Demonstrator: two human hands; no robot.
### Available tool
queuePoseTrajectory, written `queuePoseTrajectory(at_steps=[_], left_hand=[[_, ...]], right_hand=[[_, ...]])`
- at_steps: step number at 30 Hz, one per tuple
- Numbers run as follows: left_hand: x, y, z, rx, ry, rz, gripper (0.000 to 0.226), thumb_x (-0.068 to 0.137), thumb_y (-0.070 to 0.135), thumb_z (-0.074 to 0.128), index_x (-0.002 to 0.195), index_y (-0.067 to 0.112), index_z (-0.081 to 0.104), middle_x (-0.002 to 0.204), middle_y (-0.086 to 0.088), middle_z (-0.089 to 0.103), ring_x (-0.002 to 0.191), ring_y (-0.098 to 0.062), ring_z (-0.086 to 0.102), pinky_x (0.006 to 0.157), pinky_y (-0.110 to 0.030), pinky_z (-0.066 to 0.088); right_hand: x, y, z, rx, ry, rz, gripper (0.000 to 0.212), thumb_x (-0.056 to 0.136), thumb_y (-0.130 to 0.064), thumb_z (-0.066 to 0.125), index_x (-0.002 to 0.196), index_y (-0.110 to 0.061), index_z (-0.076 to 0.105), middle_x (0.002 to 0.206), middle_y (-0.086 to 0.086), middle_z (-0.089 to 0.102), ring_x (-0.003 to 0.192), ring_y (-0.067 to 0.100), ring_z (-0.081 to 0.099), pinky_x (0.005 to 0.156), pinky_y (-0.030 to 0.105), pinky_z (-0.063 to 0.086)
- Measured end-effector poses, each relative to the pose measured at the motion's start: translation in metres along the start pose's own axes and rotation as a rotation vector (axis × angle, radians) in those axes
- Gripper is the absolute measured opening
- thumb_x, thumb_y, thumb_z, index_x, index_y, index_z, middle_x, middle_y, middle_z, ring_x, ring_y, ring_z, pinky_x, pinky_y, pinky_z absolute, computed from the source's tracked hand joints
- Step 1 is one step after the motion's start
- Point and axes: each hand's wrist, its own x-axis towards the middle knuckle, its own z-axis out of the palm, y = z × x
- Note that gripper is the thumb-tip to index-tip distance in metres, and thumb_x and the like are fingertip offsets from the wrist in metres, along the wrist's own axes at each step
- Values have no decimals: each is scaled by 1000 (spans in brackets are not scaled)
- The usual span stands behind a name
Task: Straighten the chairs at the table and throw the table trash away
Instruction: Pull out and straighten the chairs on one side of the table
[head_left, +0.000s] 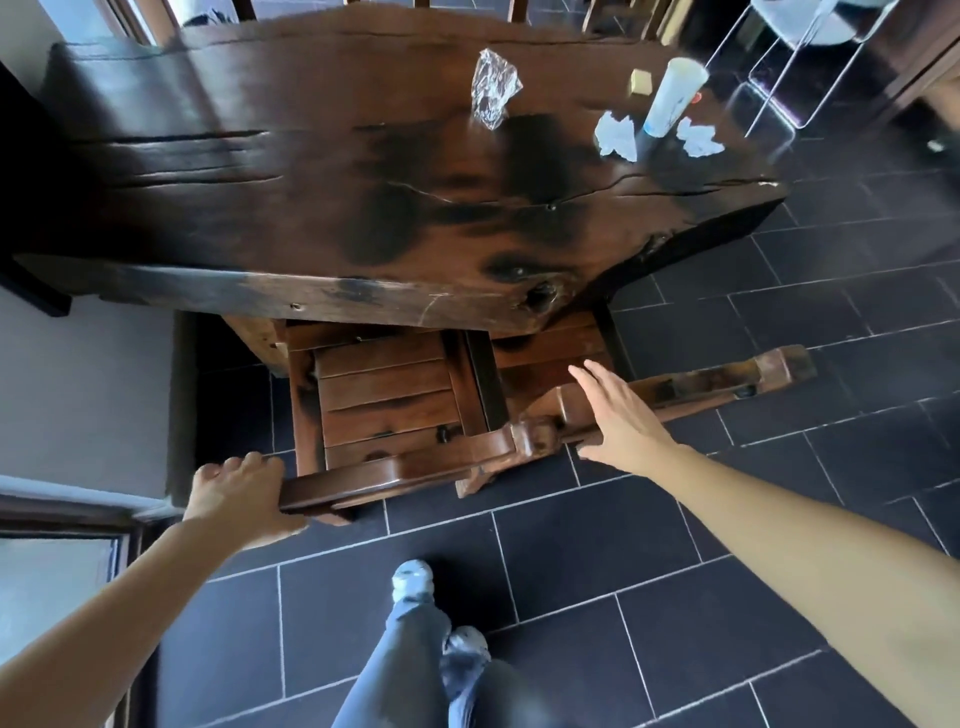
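Note:
Two dark wooden chairs are tucked under the near edge of the big dark wooden table (218, 156). My left hand (236, 493) grips the left end of the left chair's top rail (374, 475). My right hand (621, 415) lies flat with fingers apart on the top rail of the right chair (727, 384). On the table's far right lie a crumpled clear wrapper (493, 88), two crumpled white tissues (615, 136) (698, 137), a tipped plastic cup (672, 96) and a small yellow block (641, 82).
Dark tiled floor (597, 561) spreads in front and to the right. A clear acrylic stool (795, 62) stands at the far right. More chair backs show beyond the table's far edge. A wall and door frame are on the left. My feet (415, 579) are below.

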Motion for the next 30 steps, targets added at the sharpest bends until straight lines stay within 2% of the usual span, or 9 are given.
queuePoseTrajectory(at_steps=[2, 6, 9, 13, 15, 17, 19, 23, 30], left_hand=[[17, 26, -27, -181, -99, 77, 48, 74, 62, 55, 107, 27, 55, 116, 5, 59, 107, -18, 57, 89, -32, 45], [39, 112, -66, -437, 31, 275, 44, 92, 42, 45, 130, 20, 47, 132, -1, 51, 118, -22, 52, 96, -36, 43], [40, 190, -84, -452, 0, 448, 54, 91, 44, 46, 137, 19, 35, 139, -1, 43, 124, -24, 46, 98, -39, 41], [61, 265, -96, -385, -36, 527, 68, 84, 46, 57, 139, 17, 29, 139, -3, 40, 125, -26, 43, 95, -43, 43], [71, 287, -93, -344, -63, 484, 69, 78, 41, 64, 135, 16, 32, 131, -5, 44, 118, -29, 48, 89, -45, 47], [75, 299, -82, -341, -64, 410, 70, 74, 32, 68, 131, 16, 31, 125, -5, 42, 105, -33, 57, 73, -43, 48], [74, 306, -71, -320, -31, 336, 70, 74, 22, 68, 130, 18, 27, 124, -3, 38, 90, -36, 62, 58, -39, 41], [73, 313, -61, -358, 25, 219, 68, 75, 17, 68, 126, 25, 23, 120, 5, 41, 83, -31, 65, 54, -35, 37], [66, 328, -62, -415, 116, 53, 67, 74, 14, 64, 129, 27, 27, 118, 7, 48, 82, -29, 65, 57, -34, 40]], right_hand=[[2, 11, 1, 39, 0, 73, 112, 71, -34, 82, 152, -16, 7, 159, 12, 12, 146, 27, 17, 118, 36, 20], [3, 26, 2, 5, -77, 120, 96, 74, -36, 79, 149, -16, 23, 156, 7, 28, 143, 26, 24, 116, 44, 23], [-1, 37, 8, 17, -126, 113, 84, 75, -34, 77, 144, -20, 31, 149, 3, 37, 138, 24, 33, 113, 50, 25], [3, 67, 13, -2, -100, 76, 83, 76, -34, 76, 145, -22, 31, 150, 1, 34, 139, 22, 31, 115, 53, 22], [8, 85, 14, -48, -105, 5, 82, 75, -33, 76, 144, -24, 33, 147, 1, 36, 135, 24, 34, 115, 52, 22], [19, 103, 18, -55, -103, -29, 78, 75, -33, 75, 142, -26, 35, 142, 1, 39, 131, 25, 36, 114, 50, 22], [34, 121, 14, -16, -151, 4, 73, 76, -34, 74, 139, -27, 39, 138, 1, 44, 128, 24, 40, 112, 46, 26], [62, 153, 2, 58, -369, 11, 61, 76, -34, 71, 131, -28, 46, 125, 1, 52, 113, 24, 52, 95, 41, 41], [90, 152, -4, 24, -684, -14, 76, 74, -25, 70, 142, -28, 35, 137, 1, 48, 120, 27, 50, 96, 44, 43]])
